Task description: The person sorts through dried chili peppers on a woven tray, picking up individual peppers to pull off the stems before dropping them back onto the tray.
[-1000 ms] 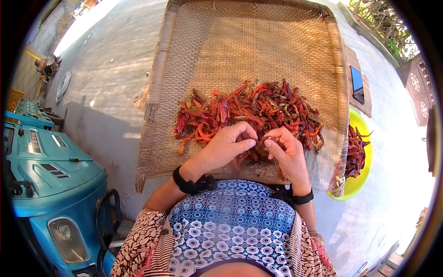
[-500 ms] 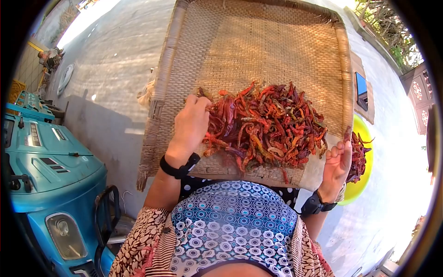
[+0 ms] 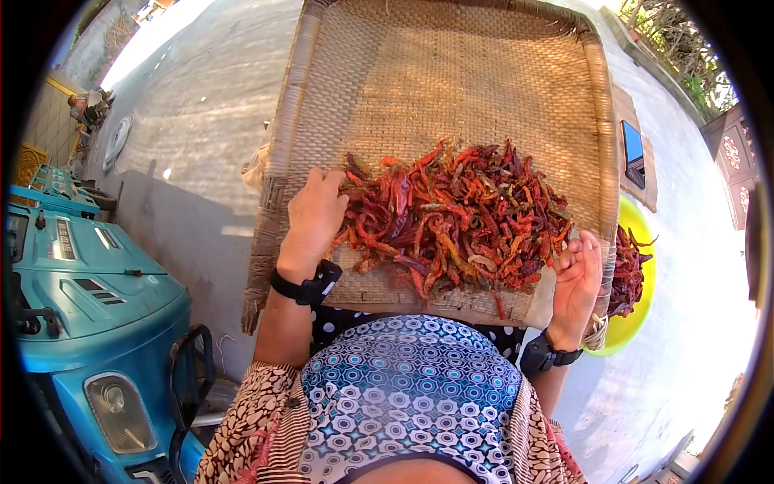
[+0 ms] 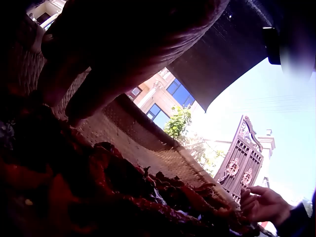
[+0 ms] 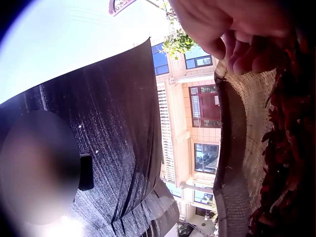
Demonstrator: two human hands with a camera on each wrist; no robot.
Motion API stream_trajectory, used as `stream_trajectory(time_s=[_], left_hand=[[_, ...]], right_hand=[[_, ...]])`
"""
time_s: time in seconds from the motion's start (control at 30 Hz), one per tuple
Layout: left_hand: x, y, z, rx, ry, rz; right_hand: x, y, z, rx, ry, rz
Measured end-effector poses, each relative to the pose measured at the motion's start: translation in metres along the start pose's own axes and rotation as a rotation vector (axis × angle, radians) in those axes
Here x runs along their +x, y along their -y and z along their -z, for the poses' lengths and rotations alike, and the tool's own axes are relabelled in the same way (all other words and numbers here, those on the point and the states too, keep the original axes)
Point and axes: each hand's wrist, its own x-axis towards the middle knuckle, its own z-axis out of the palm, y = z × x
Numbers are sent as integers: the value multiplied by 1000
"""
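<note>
Nearest, the left hand (image 3: 313,219) rests with fingers curled on the left edge of the dried chilli pile (image 3: 455,218); whether it grips any cannot be told. At lower right the right hand (image 3: 577,278) lies palm up, loosely open, holding nothing. Chillies point every way, the heap stretching left to right across the woven tray (image 3: 451,73). Behind, a yellow basin (image 3: 637,298) is half hidden.

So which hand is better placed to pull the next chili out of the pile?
Probably the left hand: its fingers already lie on the near-left edge of the chili pile on the woven tray. The right hand sits at the tray's right rim, palm up, beside the pile.
</note>
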Motion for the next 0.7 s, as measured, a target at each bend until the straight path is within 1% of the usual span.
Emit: stream_trajectory(time_s=[0.07, 0.17, 0.27, 0.37, 0.43, 0.47, 0.53, 0.57, 0.63, 0.7], left_hand=[[-1, 4, -6, 9, 84, 15], [-1, 0, 5, -56, 100, 22], [0, -7, 14, -18, 3, -7], [-4, -33, 36, -415, 128, -14], [-10, -46, 32, -527, 261, -162], [-14, -53, 29, -581, 324, -234], [-22, -70, 22, -497, 435, -400], [-27, -82, 23, -518, 487, -430], [-35, -90, 10, -599, 479, -532], [-36, -94, 11, -620, 526, -513]], right_hand=[[0, -6, -7, -67, 22, -3], [-3, -10, -17, -133, 53, -22], [-8, -13, -22, -200, 85, -41], [-12, -13, -36, -377, 185, -68], [-15, -14, -49, -485, 350, -106], [-19, -15, -58, -520, 405, -142], [-23, -18, -73, -548, 522, -224], [-23, -25, -73, -598, 575, -176], [-25, -35, -73, -643, 635, -148], [-26, -33, -70, -640, 606, -185]])
